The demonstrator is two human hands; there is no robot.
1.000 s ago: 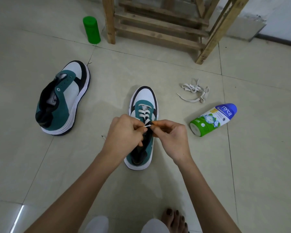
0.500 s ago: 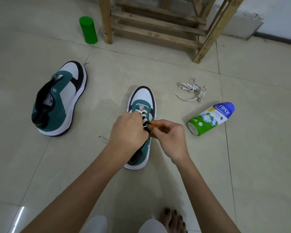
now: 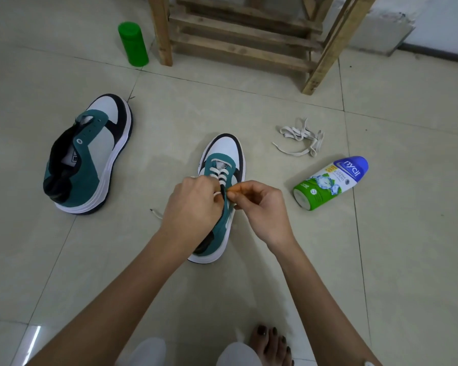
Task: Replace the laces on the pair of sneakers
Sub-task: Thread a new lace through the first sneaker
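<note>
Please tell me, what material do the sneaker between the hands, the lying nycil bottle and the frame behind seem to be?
Sneaker: teal panels look like suede, matt and slightly fuzzy; white toe smoother, perhaps synthetic leather. Nycil bottle: probably plastic, glossy with soft highlights. Frame: rough unpainted wood, grain and knots visible.

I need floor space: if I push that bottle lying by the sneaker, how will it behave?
The bottle is round and lies on its side on smooth tile, so it would probably roll rather than slide. It looks plastic, so it is likely light and not fragile.
</note>
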